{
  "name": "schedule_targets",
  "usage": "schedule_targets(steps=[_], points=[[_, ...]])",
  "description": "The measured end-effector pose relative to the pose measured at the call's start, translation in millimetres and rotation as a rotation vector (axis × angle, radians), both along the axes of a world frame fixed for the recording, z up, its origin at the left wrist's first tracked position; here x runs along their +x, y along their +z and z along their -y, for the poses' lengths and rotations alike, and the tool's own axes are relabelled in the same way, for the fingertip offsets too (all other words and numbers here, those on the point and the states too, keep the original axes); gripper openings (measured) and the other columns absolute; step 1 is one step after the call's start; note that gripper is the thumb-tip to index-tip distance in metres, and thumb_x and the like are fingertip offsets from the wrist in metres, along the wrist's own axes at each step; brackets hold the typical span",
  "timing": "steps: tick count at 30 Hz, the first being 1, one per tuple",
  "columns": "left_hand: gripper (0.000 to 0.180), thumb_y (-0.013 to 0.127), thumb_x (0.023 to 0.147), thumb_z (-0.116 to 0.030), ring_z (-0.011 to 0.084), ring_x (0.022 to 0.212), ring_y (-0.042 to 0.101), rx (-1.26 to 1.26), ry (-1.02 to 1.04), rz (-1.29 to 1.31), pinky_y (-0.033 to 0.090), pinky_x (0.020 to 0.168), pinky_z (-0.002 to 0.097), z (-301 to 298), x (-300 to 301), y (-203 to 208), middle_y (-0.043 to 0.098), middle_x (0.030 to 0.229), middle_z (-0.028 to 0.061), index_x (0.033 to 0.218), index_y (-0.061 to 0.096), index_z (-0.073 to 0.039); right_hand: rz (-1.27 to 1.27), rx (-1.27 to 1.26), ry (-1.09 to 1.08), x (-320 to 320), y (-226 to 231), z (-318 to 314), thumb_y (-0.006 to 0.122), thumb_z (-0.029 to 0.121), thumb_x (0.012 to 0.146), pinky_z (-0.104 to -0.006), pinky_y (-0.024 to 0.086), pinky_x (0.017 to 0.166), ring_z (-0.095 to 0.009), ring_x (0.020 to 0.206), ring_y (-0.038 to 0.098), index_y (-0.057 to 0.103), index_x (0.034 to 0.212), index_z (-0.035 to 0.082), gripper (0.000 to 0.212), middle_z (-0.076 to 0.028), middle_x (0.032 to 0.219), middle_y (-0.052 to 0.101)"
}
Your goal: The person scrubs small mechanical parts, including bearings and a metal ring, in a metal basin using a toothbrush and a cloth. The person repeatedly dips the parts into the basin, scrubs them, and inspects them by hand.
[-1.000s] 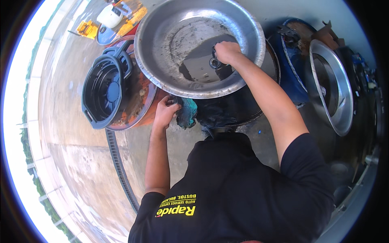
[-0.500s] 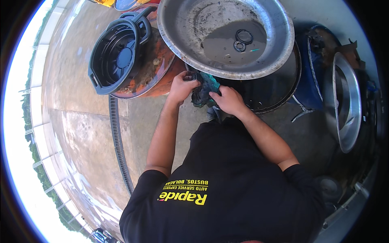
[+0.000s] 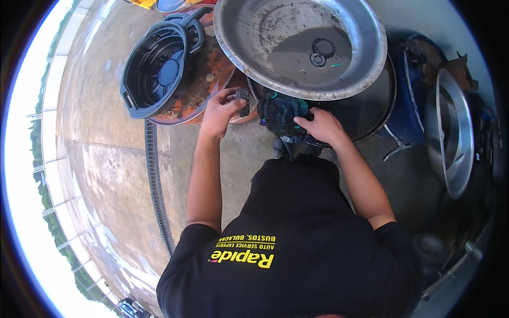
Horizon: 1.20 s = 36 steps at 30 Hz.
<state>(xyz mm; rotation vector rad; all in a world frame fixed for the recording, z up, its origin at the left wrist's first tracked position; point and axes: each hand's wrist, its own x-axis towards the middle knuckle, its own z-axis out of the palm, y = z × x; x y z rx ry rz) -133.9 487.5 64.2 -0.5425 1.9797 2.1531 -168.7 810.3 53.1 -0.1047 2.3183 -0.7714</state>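
**Soft rag in the right hand, hard block in the left, at the basin's near edge**

The room is bright and open at the left, darker at the right. Its floor (image 3: 116, 159) is concrete, stained, with a long grate (image 3: 155, 185) in it.

A dark drum (image 3: 366, 114) shows beyond the person, between a red drum (image 3: 214, 66) and a blue drum (image 3: 405, 98). The basin (image 3: 297, 91) seems to rest on the dark drum, whose right edge remains visible. The pan (image 3: 168, 71) lies tilted over the red drum's left edge.

The rag (image 3: 281, 112) is green and blackened, just before the basin's near edge; whether they touch, I cannot tell. The right hand (image 3: 322, 127) pinches its right side, thumb above. I judge it light, limp and probably greasy, so a bunched fold is the best hold.

The block (image 3: 243, 102) is near the red drum's right edge, in the left hand (image 3: 218, 115), its grip closed on it. It looks stiff, perhaps slippery; I would take it by its long sides.

Two rings (image 3: 318, 55) lie in dark liquid, toward the basin's right wall.
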Motion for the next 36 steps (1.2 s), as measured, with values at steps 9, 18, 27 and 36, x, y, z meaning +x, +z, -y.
schedule_targets(steps=[9,18,27,36], points=[[0.071,0.097,0.074,-0.012,0.0231,0.109,0.074,-0.772,-0.152,-0.463,0.062,0.092,0.0377,-84,-3,83,0.07,0.124,0.0132,0.137,0.068,0.002,0.048,-1.137,-0.316,3,43,37,0.068,0.03,0.112,-0.0346,0.061,0.085,-0.016,0.096,0.075,0.064,0.139,-0.003,0.043,-0.006,0.116,0.077],[0.071,0.101,0.071,-0.023,0.0355,0.12,0.069,-0.882,-0.221,-0.544,0.057,0.102,0.046,-100,-19,76,0.069,0.129,0.0179,0.133,0.073,-0.003,0.215,-1.194,-0.49,-12,40,17,0.064,0.021,0.113,-0.0343,0.063,0.09,-0.015,0.097,0.077,0.063,0.135,-0.003,0.033,-0.009,0.116,0.077],[0.065,0.095,0.069,-0.023,0.0388,0.113,0.07,-1.0,-0.253,-0.581,0.058,0.099,0.0473,-101,-27,74,0.071,0.119,0.0192,0.127,0.075,-0.002,0.142,-1.135,-0.511,-19,35,20,0.064,0.022,0.114,-0.0328,0.063,0.088,-0.013,0.098,0.076,0.068,0.13,-0.003,0.03,-0.007,0.112,0.079],[0.059,0.091,0.067,-0.021,0.0371,0.101,0.076,-0.975,-0.178,-0.542,0.062,0.093,0.0449,-100,-51,68,0.073,0.114,0.0208,0.118,0.073,0.002,0.042,-1.048,-0.523,-32,42,20,0.063,0.022,0.114,-0.0317,0.062,0.087,-0.013,0.097,0.075,0.068,0.129,-0.004,0.03,-0.007,0.112,0.079]])
